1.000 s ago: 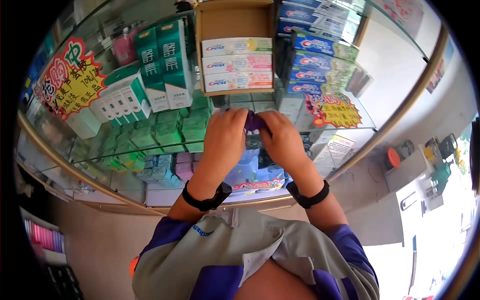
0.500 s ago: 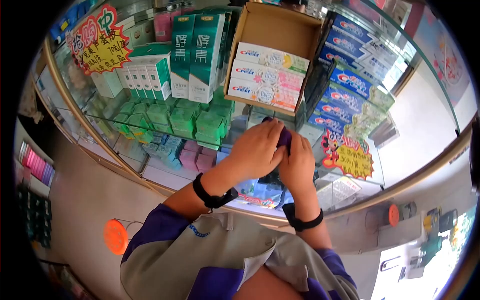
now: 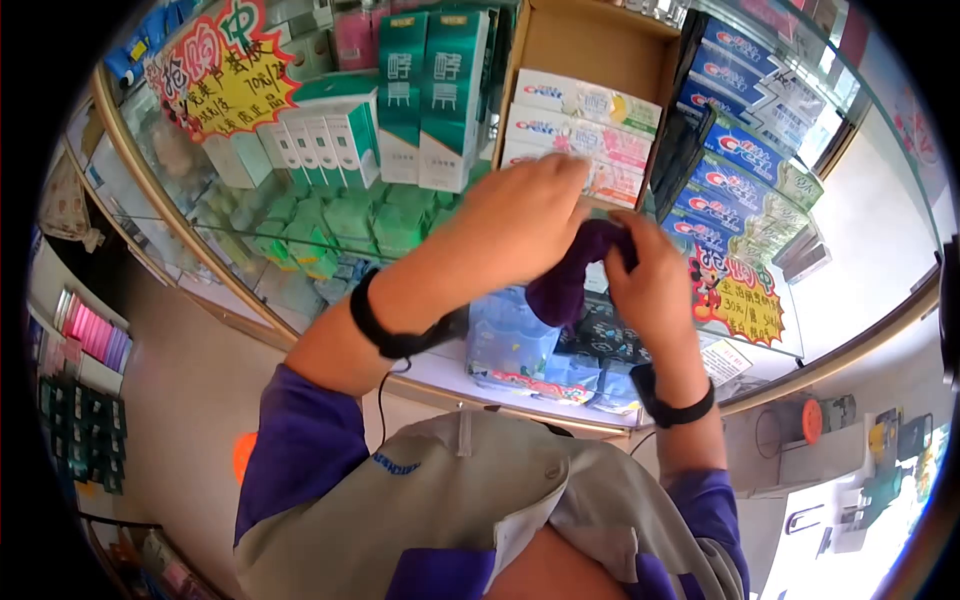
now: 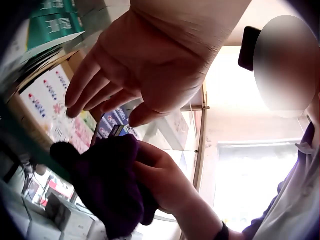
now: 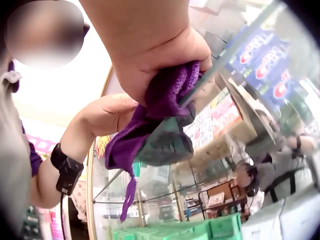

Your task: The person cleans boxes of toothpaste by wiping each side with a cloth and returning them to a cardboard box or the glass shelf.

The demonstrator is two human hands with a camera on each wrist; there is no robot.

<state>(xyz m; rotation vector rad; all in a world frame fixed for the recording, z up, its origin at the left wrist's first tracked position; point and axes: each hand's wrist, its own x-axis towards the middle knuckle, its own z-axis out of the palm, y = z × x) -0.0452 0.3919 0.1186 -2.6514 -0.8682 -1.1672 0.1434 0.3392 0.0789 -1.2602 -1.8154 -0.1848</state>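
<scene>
A dark purple cloth (image 3: 562,290) hangs from my right hand (image 3: 652,285), whose fingers and thumb pinch its upper end over the glass case. In the right wrist view the purple cloth (image 5: 167,97) shows a fuzzy edge and a thin dangling strip. My left hand (image 3: 520,215) is raised beside the cloth, blurred in the head view. In the left wrist view that left hand (image 4: 145,65) has its palm in sight and its fingers extended above the cloth (image 4: 107,185), with nothing held. There the right hand (image 4: 162,177) grips the cloth's side.
Beyond the hands stands a cardboard box (image 3: 590,30) of toothpaste cartons, with stacked blue cartons (image 3: 735,190) to its right and tall green boxes (image 3: 450,100) to its left. Price signs (image 3: 740,300) and green packets (image 3: 345,220) are in the glass case. A golden rim (image 3: 150,220) edges it.
The left hand has come off the cloth and moved up and left. The bunched cloth now hangs longer from the right hand. The head view has shifted, so the case's goods sit further right.
</scene>
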